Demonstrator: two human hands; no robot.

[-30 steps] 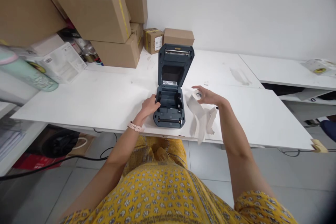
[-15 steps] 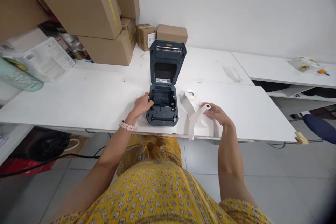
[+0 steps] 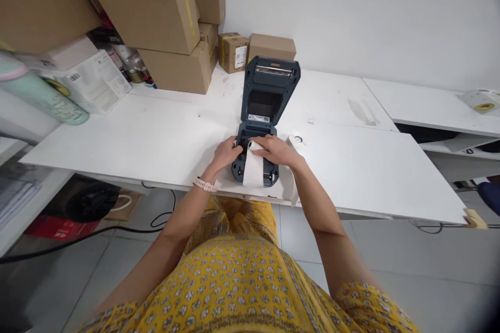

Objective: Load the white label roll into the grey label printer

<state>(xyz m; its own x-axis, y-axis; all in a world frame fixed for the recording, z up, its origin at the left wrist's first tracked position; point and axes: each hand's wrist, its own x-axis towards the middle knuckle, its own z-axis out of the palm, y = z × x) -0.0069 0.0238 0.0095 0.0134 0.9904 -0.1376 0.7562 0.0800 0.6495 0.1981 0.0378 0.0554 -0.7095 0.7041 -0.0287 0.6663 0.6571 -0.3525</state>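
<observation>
The dark label printer (image 3: pixel 265 101) stands with its lid raised on the white table (image 3: pixel 164 140). Inside its body, a small roll of white label paper (image 3: pixel 254 166) is held in my right hand (image 3: pixel 277 150), fingers closed around the roll. A strip from that roll hangs down over the printer's front edge. My left hand (image 3: pixel 227 153) grips the left side of the printer, its fingertips at the inner edge of the roll bay. Another label roll (image 3: pixel 296 140) lies on the table just right of the printer, partly hidden by my right forearm.
Cardboard boxes (image 3: pixel 172 65) are stacked at the back left, with smaller boxes (image 3: pixel 272 46) behind the printer. A mint-green bottle (image 3: pixel 50 96) and a white box (image 3: pixel 96 83) are at the left. Another roll (image 3: pixel 482 100) sits on the far-right shelf.
My right hand has carried the small label roll leftward from the table into the open printer. My left hand stays at the printer's left side. The view has shifted slightly left.
</observation>
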